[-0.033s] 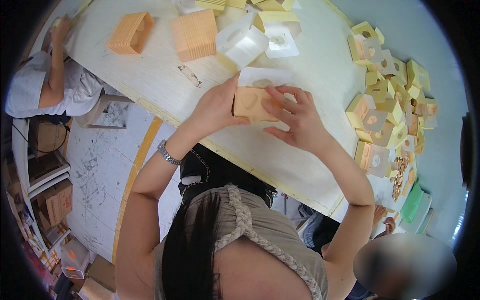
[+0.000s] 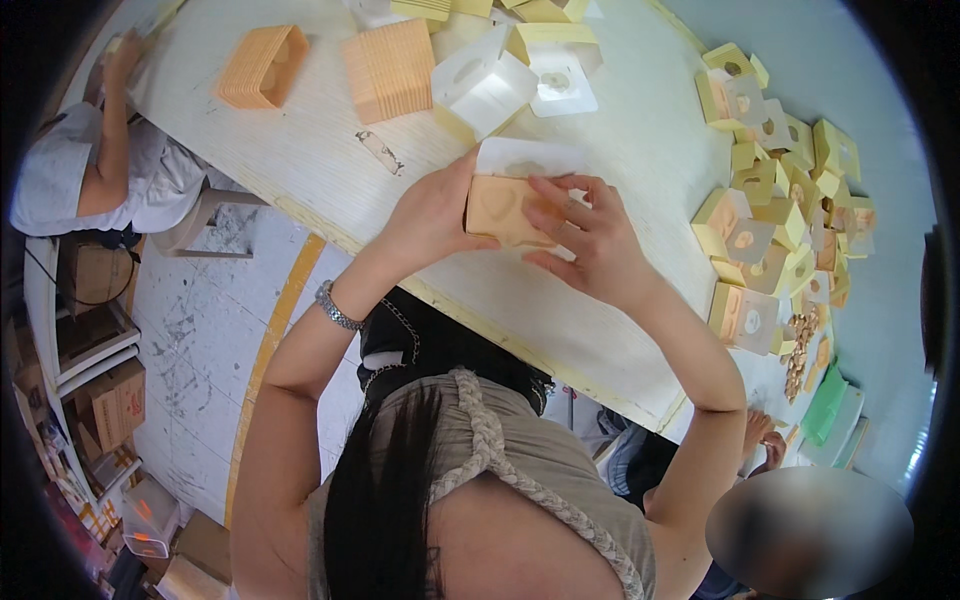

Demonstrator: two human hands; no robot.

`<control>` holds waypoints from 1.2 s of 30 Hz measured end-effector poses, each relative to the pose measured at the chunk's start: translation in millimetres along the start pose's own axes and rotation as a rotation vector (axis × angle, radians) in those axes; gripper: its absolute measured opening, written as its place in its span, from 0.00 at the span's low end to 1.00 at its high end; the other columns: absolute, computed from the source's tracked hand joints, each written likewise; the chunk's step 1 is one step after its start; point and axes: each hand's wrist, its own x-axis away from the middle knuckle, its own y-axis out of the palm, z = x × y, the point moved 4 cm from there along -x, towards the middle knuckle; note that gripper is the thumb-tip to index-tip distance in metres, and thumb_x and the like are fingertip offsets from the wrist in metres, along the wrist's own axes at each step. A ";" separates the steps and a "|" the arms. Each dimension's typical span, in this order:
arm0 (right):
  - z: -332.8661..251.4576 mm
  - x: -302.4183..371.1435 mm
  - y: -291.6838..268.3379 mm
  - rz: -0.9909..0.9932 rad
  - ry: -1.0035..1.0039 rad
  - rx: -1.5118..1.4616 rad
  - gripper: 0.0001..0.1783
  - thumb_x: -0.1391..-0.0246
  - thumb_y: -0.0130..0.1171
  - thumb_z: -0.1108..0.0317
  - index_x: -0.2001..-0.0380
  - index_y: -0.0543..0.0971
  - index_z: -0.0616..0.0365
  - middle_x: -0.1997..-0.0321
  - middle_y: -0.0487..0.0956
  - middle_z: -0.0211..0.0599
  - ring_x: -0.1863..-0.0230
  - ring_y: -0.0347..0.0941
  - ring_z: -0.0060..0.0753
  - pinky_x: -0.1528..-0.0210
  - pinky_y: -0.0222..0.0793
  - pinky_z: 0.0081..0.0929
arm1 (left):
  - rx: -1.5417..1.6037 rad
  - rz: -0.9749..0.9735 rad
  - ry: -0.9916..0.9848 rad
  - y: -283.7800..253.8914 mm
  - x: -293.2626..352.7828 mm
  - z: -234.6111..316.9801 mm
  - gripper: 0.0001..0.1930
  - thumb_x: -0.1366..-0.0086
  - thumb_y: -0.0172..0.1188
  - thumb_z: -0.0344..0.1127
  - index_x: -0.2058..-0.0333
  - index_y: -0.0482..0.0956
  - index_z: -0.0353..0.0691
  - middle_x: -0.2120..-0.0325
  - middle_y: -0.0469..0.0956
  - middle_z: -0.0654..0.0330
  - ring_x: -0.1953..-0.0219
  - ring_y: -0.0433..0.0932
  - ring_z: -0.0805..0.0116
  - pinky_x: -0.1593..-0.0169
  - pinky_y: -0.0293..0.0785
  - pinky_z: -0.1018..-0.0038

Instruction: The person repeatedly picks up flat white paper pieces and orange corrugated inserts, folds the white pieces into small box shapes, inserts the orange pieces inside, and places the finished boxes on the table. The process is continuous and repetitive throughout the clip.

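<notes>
A small open carton (image 2: 515,153) is at the table's near edge, its white flap with a cut-out raised at the far side. Inside sits a peach-coloured moulded insert (image 2: 494,200) with a heart-shaped hollow. My left hand (image 2: 435,208) grips the carton from its left side, thumb along the near edge. Over the right part of the insert is my right hand (image 2: 592,238), fingertips touching it, fingers bent and apart, thumb held off toward me. Those fingers hide the insert's right half.
Stacked peach inserts (image 2: 390,72) and a second stack (image 2: 262,68) stand at the far left. Open white-and-yellow cartons (image 2: 485,82) lie beyond my hands. Many yellow cartons (image 2: 755,215) crowd the right side, near small gold pieces (image 2: 800,350). Co-workers sit left and lower right.
My right hand has shifted very slightly left over the insert. The carton's raised flap tilts a little differently. At the lower right, a co-worker's hands have come closer together.
</notes>
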 end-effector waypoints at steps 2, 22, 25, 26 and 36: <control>1.4 0.5 8.8 0.099 0.051 -0.179 0.22 0.65 0.73 0.71 0.61 0.82 0.56 0.42 0.75 0.36 0.48 0.68 0.47 0.51 0.69 0.36 | 0.020 -0.004 -0.009 0.3 0.2 -0.7 0.52 0.62 0.79 0.41 0.39 0.58 0.39 0.50 0.74 0.49 0.49 0.75 0.48 0.50 0.73 0.61; -13.9 -8.5 12.3 0.193 0.088 -0.217 0.23 0.59 0.65 0.80 0.54 0.78 0.66 0.40 0.72 0.44 0.40 0.65 0.58 0.45 0.73 0.41 | -0.014 0.041 -0.088 3.0 3.6 -8.5 0.60 0.63 0.79 0.45 0.36 0.50 0.29 0.54 0.76 0.46 0.54 0.78 0.48 0.53 0.75 0.64; -5.6 -2.5 15.8 0.164 -0.001 -0.149 0.22 0.59 0.66 0.81 0.55 0.79 0.66 0.39 0.71 0.43 0.39 0.64 0.60 0.43 0.71 0.42 | -0.039 0.013 -0.066 3.4 2.8 -6.0 0.61 0.63 0.79 0.47 0.36 0.50 0.27 0.54 0.76 0.46 0.54 0.78 0.48 0.53 0.76 0.63; -6.6 -2.5 11.3 0.139 -0.045 -0.117 0.22 0.59 0.66 0.81 0.55 0.79 0.66 0.39 0.71 0.43 0.38 0.64 0.61 0.42 0.70 0.42 | -0.039 0.024 -0.056 3.8 3.6 -7.1 0.61 0.63 0.80 0.47 0.36 0.49 0.27 0.54 0.76 0.46 0.54 0.78 0.48 0.53 0.76 0.63; -13.5 -11.6 14.1 0.185 -0.005 -0.114 0.22 0.57 0.63 0.81 0.53 0.79 0.62 0.40 0.72 0.38 0.37 0.62 0.61 0.40 0.68 0.47 | -0.047 0.073 -0.034 4.7 4.8 -11.7 0.60 0.63 0.80 0.49 0.38 0.51 0.29 0.56 0.76 0.45 0.56 0.78 0.47 0.55 0.76 0.62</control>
